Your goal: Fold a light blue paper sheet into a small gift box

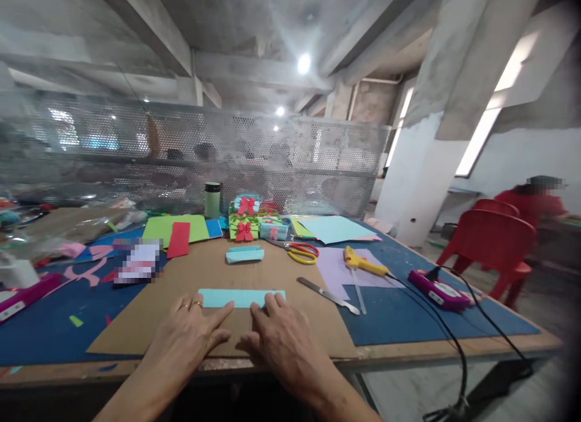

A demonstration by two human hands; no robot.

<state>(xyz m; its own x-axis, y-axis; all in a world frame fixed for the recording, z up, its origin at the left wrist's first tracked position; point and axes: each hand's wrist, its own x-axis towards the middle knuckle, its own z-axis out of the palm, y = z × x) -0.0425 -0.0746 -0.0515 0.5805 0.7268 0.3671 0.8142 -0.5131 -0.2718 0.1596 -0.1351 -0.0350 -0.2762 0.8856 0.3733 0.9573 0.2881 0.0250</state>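
A light blue paper strip (227, 297) lies flat on a brown cardboard sheet (213, 270) at the table's near edge. My left hand (190, 334) rests on the cardboard with its fingers stretched out, the fingertips touching the strip's near edge. A ring shows on one finger. My right hand (281, 337) lies beside it, fingers flat, pressing the strip's right part. Neither hand holds anything. A second folded light blue piece (245, 254) lies farther back on the cardboard.
Red-and-yellow scissors (302, 251), a metal ruler (327, 295), a yellow glue gun (363, 264) and a pink device with a black cable (438, 289) lie to the right. Paper gift boxes (247, 219), coloured sheets and a green flask (212, 199) stand behind. A person sits by red chairs (490, 234).
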